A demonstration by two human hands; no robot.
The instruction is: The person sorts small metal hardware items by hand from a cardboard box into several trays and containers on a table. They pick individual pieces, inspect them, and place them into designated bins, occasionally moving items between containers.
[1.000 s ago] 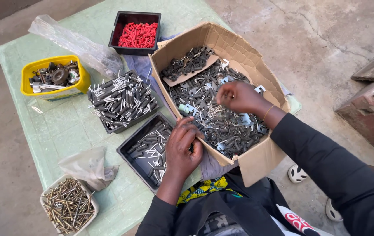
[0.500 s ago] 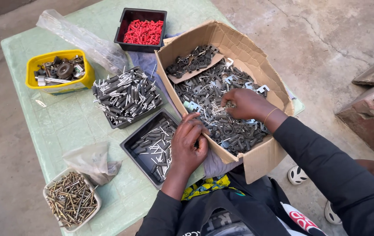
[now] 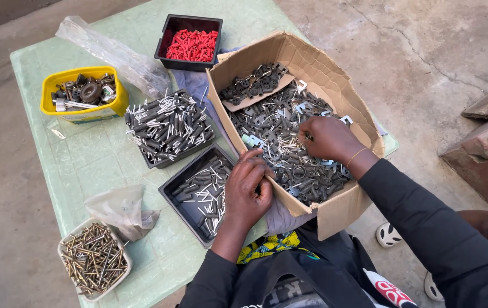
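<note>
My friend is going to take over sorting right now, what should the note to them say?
Left hand: resting at the near edge of the brown cardboard box, fingers curled over small metal bits; whether they grip one cannot be told.
Right hand: inside the box, fingertips picking in the heap of grey metal fittings.
Done: some pin-like pieces lie in the near black plastic tray; the far black tray is piled full.
Left: the box holds a large mixed heap.

even soft daylight, bright overall, no hard shadows, faint glare on clear plastic bag [image 3: 110,54], sharp focus, slight wide-angle stretch at edges
</note>
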